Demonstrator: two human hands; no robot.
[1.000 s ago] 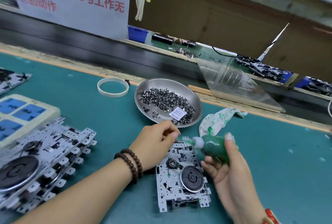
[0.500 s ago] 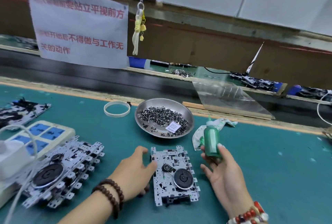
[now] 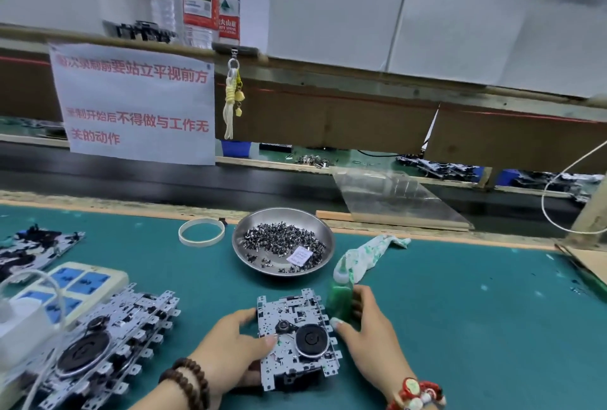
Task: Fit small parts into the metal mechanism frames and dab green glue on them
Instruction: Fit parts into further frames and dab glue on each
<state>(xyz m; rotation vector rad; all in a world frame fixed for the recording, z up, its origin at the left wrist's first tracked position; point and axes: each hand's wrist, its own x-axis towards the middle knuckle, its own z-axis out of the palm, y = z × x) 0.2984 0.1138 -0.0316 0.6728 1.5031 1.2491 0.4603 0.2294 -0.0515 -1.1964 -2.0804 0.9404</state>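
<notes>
A metal mechanism frame (image 3: 297, 340) with a black round wheel lies flat on the green mat in front of me. My left hand (image 3: 233, 353) grips its left edge, thumb on top. My right hand (image 3: 368, 337) holds the green glue bottle (image 3: 341, 299) upright beside the frame's right edge, white nozzle up, with fingertips near the frame. Behind the frame stands a steel dish (image 3: 241, 245) with several small dark parts and a white paper slip.
A stack of metal frames (image 3: 98, 353) lies at the left beside a power strip (image 3: 75, 281) with a white plug and cable. A white ring (image 3: 201, 232), a glue-stained rag (image 3: 371, 255) and a clear plastic sheet (image 3: 397, 199) lie behind. A conveyor runs along the back.
The view has tilted up. My right hand brought the glue bottle from tilted over the frame to upright beside it. My left hand moved from the frame's top to grip its left edge.
</notes>
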